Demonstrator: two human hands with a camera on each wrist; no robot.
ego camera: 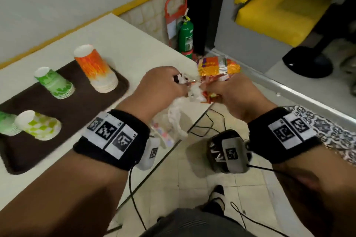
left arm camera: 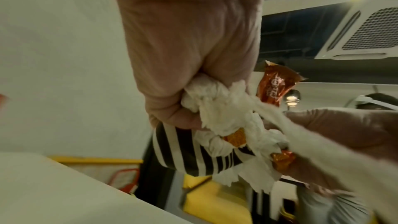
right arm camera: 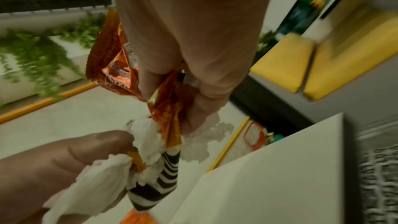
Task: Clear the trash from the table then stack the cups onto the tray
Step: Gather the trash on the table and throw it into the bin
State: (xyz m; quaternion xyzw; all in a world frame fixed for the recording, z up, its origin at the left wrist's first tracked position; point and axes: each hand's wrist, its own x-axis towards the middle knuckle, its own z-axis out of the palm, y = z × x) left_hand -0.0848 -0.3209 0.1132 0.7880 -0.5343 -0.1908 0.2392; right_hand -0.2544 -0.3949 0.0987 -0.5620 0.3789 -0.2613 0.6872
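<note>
Both hands meet over the table's right edge, holding a bundle of trash. My left hand [ego camera: 163,84] grips crumpled white tissue [left arm camera: 217,108] and a black-and-white striped wrapper [left arm camera: 193,157]. My right hand [ego camera: 227,92] clutches an orange snack wrapper [ego camera: 219,66] with more tissue [right arm camera: 200,142]. On the brown tray [ego camera: 77,105] stand upside-down paper cups: an orange stack [ego camera: 96,69], a green stack [ego camera: 54,84], a yellow-green cup [ego camera: 38,126] and a green one [ego camera: 7,125] at the left edge.
The white table [ego camera: 119,40] ends just under my hands; tiled floor [ego camera: 192,188] lies below. A patterned wrapper [ego camera: 163,134] and hanging white plastic [ego camera: 177,121] sit near the table edge. A green fire extinguisher [ego camera: 185,38], yellow seats [ego camera: 279,9] and floor cables are to the right.
</note>
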